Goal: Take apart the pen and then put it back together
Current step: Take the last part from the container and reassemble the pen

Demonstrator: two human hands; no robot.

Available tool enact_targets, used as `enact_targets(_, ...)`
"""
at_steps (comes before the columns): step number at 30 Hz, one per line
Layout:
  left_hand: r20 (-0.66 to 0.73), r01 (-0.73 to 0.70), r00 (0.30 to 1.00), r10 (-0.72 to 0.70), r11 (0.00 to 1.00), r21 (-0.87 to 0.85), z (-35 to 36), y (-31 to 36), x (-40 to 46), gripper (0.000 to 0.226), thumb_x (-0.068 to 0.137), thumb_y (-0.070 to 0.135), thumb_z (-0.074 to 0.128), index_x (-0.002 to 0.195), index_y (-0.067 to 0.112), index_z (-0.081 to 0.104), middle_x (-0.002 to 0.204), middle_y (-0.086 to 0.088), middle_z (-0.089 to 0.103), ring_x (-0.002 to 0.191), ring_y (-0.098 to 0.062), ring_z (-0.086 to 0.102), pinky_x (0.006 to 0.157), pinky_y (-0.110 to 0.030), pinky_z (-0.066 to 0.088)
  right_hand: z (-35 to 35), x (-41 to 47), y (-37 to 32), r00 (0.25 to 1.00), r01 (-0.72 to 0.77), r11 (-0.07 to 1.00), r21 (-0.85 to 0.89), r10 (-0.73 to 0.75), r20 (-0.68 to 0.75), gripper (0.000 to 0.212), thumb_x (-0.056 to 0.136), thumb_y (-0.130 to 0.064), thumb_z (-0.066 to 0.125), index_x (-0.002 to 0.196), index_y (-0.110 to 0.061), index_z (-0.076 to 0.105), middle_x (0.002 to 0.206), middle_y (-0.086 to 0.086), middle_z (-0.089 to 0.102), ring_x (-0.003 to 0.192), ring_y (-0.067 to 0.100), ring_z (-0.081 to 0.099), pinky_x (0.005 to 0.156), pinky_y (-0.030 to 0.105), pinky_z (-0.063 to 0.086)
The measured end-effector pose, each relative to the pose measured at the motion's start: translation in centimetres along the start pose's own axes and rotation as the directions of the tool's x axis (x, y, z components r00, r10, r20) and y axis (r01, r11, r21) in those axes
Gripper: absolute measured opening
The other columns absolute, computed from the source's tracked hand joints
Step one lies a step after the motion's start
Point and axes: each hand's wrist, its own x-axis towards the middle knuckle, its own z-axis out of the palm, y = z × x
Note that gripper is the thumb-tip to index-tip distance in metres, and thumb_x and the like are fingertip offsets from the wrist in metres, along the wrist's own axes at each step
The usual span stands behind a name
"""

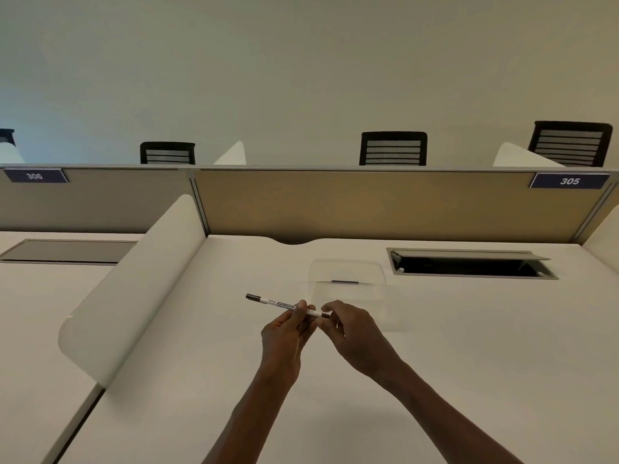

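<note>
A slim white pen (273, 301) with a dark cap at its left end and a dark right end is held above the white desk (435, 363), lying nearly level and slanting down to the right. My left hand (284, 333) pinches the barrel near its right half between thumb and fingers. My right hand (355, 333) has its thumb and curled fingers at the pen's right tip; whether they pinch the tip is hard to tell.
A clear plastic box (348, 279) sits on the desk just behind my hands. An open cable hatch (469, 264) lies at the back right. A white curved divider (134, 289) stands on the left, and a tan partition (368, 202) closes the back.
</note>
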Motion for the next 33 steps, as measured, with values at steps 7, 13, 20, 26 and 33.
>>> enact_targets(7,0.017,0.013,1.000,-0.013,1.000,0.000,0.06,0.14,-0.20,0.016,0.088,0.013,0.068,0.091,-0.002,0.075,0.090,-0.017,0.076,0.083,-0.024,0.075,0.067,-0.026,0.060,-0.04,0.26,-0.25,0.992,0.098,0.965,-0.244,-0.114,-0.050,0.034,0.100,-0.034,0.044,0.078,-0.011,0.056,0.065,0.002,0.060,0.054,0.019,0.050,0.051,0.036,0.044)
enact_targets(13,0.020,-0.014,1.000,0.014,1.000,0.010,0.00,0.25,-0.27,0.020,0.089,0.014,0.067,0.096,-0.004,0.073,0.092,-0.018,0.076,0.086,-0.025,0.075,0.070,-0.027,0.061,0.05,0.02,-0.26,0.995,0.078,0.983,-0.168,-0.087,-0.043,0.033,0.097,-0.046,0.045,0.092,-0.018,0.060,0.074,-0.005,0.063,0.061,0.012,0.053,0.057,0.029,0.047)
enact_targets(20,0.037,0.000,0.999,-0.001,1.000,0.010,0.25,0.27,-0.43,0.018,0.087,0.014,0.068,0.077,0.006,0.080,0.088,-0.015,0.077,0.083,-0.023,0.075,0.068,-0.026,0.061,-0.02,-0.09,-0.30,0.986,0.099,0.950,-0.296,-0.134,-0.099,0.037,0.100,-0.038,0.037,0.074,-0.015,0.051,0.060,-0.001,0.055,0.050,0.017,0.044,0.045,0.034,0.040)
enact_targets(26,0.035,-0.003,0.999,0.003,1.000,0.007,0.30,0.16,-0.39,0.016,0.084,0.018,0.071,0.080,0.004,0.079,0.088,-0.015,0.077,0.085,-0.023,0.075,0.068,-0.026,0.060,-0.20,-0.08,-0.39,0.998,0.037,0.967,-0.252,-0.050,-0.043,0.031,0.095,-0.047,0.039,0.085,-0.021,0.052,0.068,-0.008,0.057,0.056,0.012,0.050,0.052,0.030,0.045)
enact_targets(33,0.047,-0.001,0.999,0.001,1.000,0.007,0.27,0.52,-0.28,0.015,0.080,0.020,0.072,0.080,0.006,0.080,0.089,-0.015,0.077,0.085,-0.024,0.075,0.068,-0.026,0.060,-0.09,-0.13,-0.21,0.992,0.101,0.946,-0.308,-0.120,-0.042,0.026,0.098,-0.035,0.041,0.083,-0.018,0.054,0.071,-0.005,0.057,0.055,0.016,0.049,0.048,0.033,0.042)
